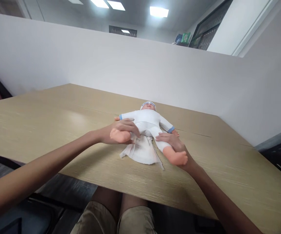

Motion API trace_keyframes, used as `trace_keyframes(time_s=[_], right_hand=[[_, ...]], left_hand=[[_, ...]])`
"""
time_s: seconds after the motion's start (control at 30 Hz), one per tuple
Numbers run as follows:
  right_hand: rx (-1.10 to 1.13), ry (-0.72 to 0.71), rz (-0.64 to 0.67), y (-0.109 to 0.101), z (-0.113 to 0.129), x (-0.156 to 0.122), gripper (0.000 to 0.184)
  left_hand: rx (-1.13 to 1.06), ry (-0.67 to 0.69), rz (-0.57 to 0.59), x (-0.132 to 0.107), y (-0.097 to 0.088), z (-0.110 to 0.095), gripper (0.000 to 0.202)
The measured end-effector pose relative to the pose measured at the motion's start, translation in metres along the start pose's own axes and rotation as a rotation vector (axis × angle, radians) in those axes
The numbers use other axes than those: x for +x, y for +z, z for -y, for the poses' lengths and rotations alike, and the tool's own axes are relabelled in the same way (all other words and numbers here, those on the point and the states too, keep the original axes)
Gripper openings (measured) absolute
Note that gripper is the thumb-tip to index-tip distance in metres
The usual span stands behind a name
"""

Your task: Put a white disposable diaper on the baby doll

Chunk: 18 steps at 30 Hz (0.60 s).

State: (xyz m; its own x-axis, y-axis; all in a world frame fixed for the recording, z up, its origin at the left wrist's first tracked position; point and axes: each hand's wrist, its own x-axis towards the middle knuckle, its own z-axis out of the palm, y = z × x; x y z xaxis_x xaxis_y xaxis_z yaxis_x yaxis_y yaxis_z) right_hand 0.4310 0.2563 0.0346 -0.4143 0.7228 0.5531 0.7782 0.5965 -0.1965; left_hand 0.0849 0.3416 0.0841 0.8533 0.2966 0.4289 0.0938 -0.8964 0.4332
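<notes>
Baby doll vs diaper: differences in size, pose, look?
Size: the baby doll is larger than the diaper.
Pose: the doll lies face up, arms and legs apart; the diaper is spread open between its legs.
Look: the doll's sleeves have blue cuffs; the diaper shows no blue trim.
Shared: both are largely white and on the table.

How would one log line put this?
Doll: face-up on table; left hand: at one leg; right hand: on other leg; diaper-like sheet: between legs

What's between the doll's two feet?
A white diaper, lying spread out on the table between the feet. Shows in the head view.
</notes>
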Motion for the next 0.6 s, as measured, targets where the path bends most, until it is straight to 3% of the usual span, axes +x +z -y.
trace_keyframes(time_s=[0.13,0.3,0.6], right_hand=[[-0.007,-0.145,0.168,0.01,-0.007,-0.022,0.051],[-0.062,-0.193,0.165,0.027,-0.012,-0.036,0.061],[0.319,0.04,0.274,0.003,-0.007,-0.029,0.053]], left_hand=[[-0.022,-0.028,0.093,-0.042,0.014,0.016,0.04],[0.051,-0.044,0.116,-0.061,0.039,0.025,0.069],[0.086,-0.074,0.208,-0.055,0.036,0.022,0.048]])
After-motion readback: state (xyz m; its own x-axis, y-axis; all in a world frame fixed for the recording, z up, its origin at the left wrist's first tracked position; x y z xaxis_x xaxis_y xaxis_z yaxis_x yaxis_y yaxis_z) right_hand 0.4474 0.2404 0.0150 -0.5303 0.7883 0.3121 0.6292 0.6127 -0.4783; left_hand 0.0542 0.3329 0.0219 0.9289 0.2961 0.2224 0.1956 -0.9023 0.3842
